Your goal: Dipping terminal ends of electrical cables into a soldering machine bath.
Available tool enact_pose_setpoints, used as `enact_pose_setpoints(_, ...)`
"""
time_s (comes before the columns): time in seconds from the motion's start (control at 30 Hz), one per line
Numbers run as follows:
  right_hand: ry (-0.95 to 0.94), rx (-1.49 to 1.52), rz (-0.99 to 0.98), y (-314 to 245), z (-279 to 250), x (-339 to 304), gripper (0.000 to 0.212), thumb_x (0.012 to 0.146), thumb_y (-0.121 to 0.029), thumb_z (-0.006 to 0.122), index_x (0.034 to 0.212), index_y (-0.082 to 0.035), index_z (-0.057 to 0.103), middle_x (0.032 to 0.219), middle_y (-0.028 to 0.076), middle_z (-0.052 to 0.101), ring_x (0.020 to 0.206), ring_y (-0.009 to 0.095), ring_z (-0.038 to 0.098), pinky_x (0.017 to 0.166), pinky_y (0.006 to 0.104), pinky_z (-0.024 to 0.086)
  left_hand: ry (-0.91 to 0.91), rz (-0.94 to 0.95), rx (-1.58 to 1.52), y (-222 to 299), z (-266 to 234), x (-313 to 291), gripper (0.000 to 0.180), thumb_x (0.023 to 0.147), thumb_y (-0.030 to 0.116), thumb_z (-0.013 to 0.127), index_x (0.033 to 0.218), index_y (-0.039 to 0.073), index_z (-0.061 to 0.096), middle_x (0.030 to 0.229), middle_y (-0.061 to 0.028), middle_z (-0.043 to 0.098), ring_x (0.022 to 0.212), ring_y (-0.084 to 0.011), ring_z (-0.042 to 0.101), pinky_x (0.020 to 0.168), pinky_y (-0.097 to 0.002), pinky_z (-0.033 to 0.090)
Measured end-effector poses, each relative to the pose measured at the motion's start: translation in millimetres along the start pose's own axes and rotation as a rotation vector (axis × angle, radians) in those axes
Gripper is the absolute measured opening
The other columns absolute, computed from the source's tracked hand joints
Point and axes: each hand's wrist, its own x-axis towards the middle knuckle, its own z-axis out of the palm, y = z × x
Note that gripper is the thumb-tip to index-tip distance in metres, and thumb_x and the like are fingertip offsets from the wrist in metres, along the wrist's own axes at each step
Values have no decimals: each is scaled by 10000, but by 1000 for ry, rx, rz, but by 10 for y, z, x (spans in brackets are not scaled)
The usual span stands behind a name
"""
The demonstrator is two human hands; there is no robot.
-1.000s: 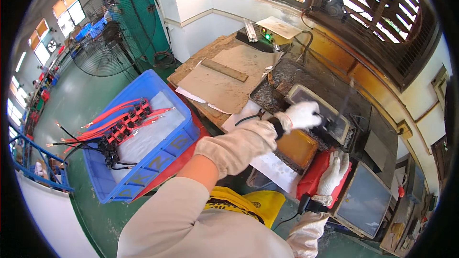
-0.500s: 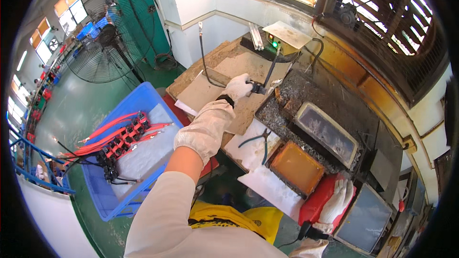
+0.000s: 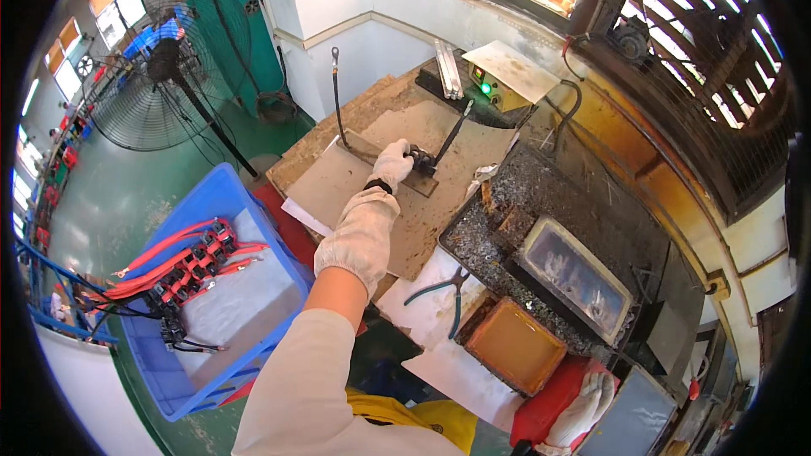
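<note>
Here, in the head view, the left hand (image 3: 394, 162), in a white glove, reaches out over the worktop (image 3: 363, 194) and its fingers (image 3: 404, 171) are curled around the dark clamp end of a black cable tool (image 3: 424, 159), which lies on a cardboard sheet (image 3: 338, 186); its thin black rod (image 3: 453, 132) slants up toward the yellow-green power box (image 3: 498, 84) at the back; the right hand (image 3: 583, 401), also gloved, rests low by the red block (image 3: 549, 409) at the near edge, and whether its fingers grip anything cannot be told; green-handled pliers (image 3: 443, 291) lie on white paper just left of the orange tray (image 3: 514, 344); a metal pan (image 3: 574, 274) sits on a dark bed strewn with grey scraps (image 3: 498, 203); to the left, a blue crate (image 3: 203, 312) holds red cables and black connectors (image 3: 173, 266). The risk, as I judge it: the cable could snag on the cardboard edge or drag scraps along, since the hold sits at full reach; a slip there might knock the tool toward the pan.
</note>
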Motion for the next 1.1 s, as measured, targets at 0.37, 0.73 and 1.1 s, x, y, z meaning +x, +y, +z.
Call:
enact_pose_setpoints(0.37, 45, -32, 10, -235, 293, 47, 380, 883, -153, 481, 1213, 29, 439, 1234, 263, 460, 1139, 382, 459, 1006, 480, 350, -47, -23, 184, -34, -70, 31, 290, 810, 228, 590, 1073, 116, 542, 1109, -207, 519, 1018, -379, 535, 853, -424, 449)
enact_pose_setpoints(0.73, 29, -37, 22, -192, 245, 20, 355, 885, -142, 481, 1195, 29, 464, 1198, 260, 496, 1112, 360, 497, 966, 460, 398, 23, 241, -87, 470, -559, -621, 322, 800, 324, 558, 1011, 83, 593, 1010, -186, 578, 960, -343, 565, 838, -403, 446)
enact_pose_setpoints(1.1, -134, -34, 1, 62, -60, 145, 409, 962, -177, 351, 1302, 49, 361, 1309, 242, 432, 1197, 298, 461, 1038, 373, 330, -236, 408, -130, 75, -1867, -2354, 237, 881, 212, 515, 1012, 34, 600, 981, -117, 618, 943, -247, 590, 849, -332, 449)
